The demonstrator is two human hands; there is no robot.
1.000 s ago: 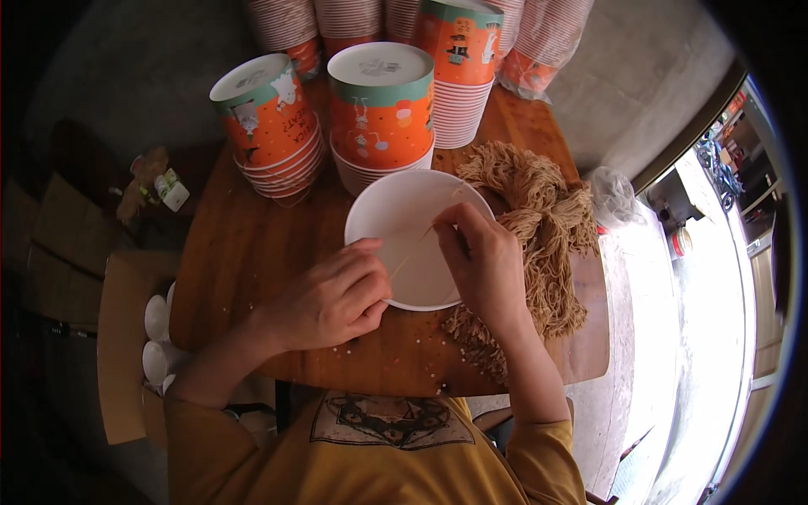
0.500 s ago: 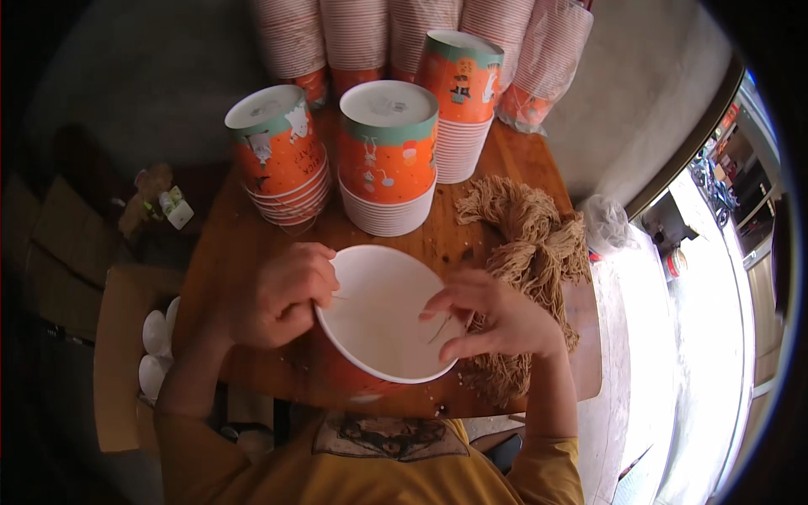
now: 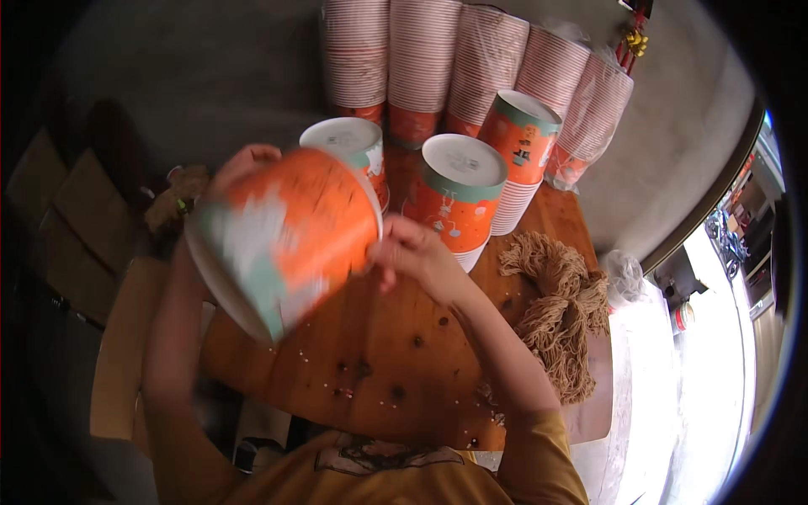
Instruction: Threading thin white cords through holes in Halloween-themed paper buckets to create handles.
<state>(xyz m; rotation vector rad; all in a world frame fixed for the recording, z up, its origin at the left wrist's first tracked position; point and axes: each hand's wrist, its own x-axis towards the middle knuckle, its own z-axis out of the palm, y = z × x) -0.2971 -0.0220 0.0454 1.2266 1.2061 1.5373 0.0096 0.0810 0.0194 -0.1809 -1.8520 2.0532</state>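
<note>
A paper bucket (image 3: 295, 227), orange with a green band and pale printed figures, is tilted on its side above the table, blurred by motion. Its base points to the lower left and its white rim to the upper right. My right hand (image 3: 417, 257) pinches the rim with bent fingers. My left hand (image 3: 244, 164) is on the bucket's far upper side, its fingers mostly hidden behind the wall. Beyond it, upturned nested buckets form a left stack (image 3: 370, 160), a middle stack (image 3: 454, 202) and a right stack (image 3: 522, 135). A bundle of tan cords (image 3: 555, 311) lies right of my right hand.
Tall plastic-wrapped bucket stacks (image 3: 421, 59) line the back of the wooden table (image 3: 404, 362), against a grey wall. Small white bits are scattered on the tabletop. An open cardboard box (image 3: 122, 345) stands at the left, and a clear plastic bag (image 3: 624, 278) lies at the right.
The bucket has been lifted from the table's near edge and turned from mouth up onto its side, up and to the left. Both hands moved with it, and the view has shifted.
</note>
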